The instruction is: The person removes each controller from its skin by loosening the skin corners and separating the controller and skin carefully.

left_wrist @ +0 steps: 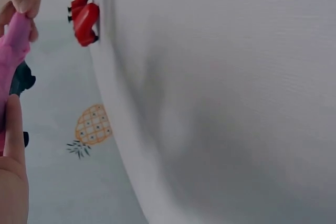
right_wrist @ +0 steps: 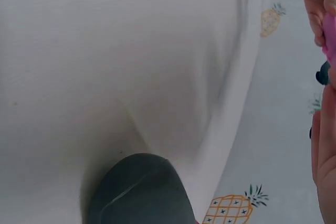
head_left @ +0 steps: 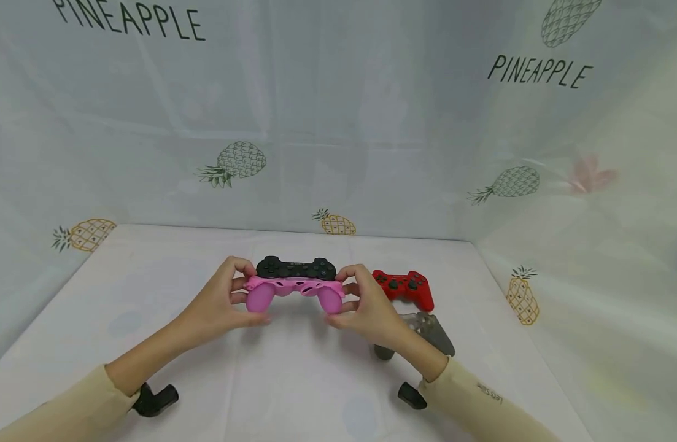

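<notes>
A black game controller (head_left: 296, 269) with a pink silicone cover (head_left: 285, 284) on its lower side is held up above the white table. At its left end my left hand (head_left: 222, 301) grips the cover, fingers behind and thumb beneath. The opposite end is gripped by my right hand (head_left: 371, 307), with fingers curled and thumb under the pink handle. In the left wrist view the pink cover (left_wrist: 10, 56) shows at the left edge between both hands. Only a sliver of the cover (right_wrist: 331, 38) appears in the right wrist view. How far the cover wraps the controller's back is hidden.
A red controller (head_left: 418, 288) lies on the table (head_left: 294, 380) beyond my right hand. Nearer, a grey controller (head_left: 439, 334) is partly covered by my right forearm. A white curtain (head_left: 338, 123) with pineapple prints stands behind the table. Black devices (head_left: 157, 400) sit under both wrists.
</notes>
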Motion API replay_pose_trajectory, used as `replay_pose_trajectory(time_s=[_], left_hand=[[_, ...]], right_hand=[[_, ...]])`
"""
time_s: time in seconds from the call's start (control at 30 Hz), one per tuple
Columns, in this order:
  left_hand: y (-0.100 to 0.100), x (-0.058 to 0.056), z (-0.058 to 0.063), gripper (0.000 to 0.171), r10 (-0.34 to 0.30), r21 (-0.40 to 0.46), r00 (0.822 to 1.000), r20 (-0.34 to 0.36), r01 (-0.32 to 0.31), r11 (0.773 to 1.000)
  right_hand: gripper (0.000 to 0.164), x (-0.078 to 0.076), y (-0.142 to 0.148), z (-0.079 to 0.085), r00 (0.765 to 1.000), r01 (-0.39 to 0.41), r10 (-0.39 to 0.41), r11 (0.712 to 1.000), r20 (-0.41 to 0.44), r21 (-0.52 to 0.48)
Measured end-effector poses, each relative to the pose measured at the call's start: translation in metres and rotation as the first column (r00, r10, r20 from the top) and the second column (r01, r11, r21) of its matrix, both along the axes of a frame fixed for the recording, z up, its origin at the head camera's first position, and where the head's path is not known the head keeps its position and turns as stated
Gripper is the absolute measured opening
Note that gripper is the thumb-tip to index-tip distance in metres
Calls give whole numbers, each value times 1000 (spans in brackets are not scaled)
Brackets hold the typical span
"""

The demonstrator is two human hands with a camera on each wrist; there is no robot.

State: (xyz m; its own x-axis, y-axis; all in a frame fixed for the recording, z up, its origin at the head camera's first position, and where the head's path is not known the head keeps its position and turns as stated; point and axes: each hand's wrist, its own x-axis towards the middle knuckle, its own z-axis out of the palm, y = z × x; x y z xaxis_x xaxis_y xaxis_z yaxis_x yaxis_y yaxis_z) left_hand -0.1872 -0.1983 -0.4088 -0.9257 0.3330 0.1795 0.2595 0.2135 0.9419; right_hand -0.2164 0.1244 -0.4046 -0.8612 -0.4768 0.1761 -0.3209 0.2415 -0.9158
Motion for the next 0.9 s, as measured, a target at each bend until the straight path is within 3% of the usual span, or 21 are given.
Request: replay_pose_trajectory(time_s=[0.23, 0.5, 0.73, 0.9], left_hand=[[-6, 3, -11, 82, -32, -7, 999, 34, 33, 999], [-14, 4, -28, 75, -25, -178, 995, 101, 43, 983], [-22, -2, -36, 70, -36, -341, 997, 62, 55, 938], [-27, -8, -39, 70, -37, -398, 999, 10, 38, 916]], right_hand=[[62, 0, 1, -4, 1000, -8, 8, 998, 8, 60], [53, -9, 0, -25, 998, -27, 38, 973, -42, 228], [48, -17, -8, -33, 988, -63, 109, 936, -113, 347], [48, -20, -17, -33, 978, -87, 157, 905, -137, 415]])
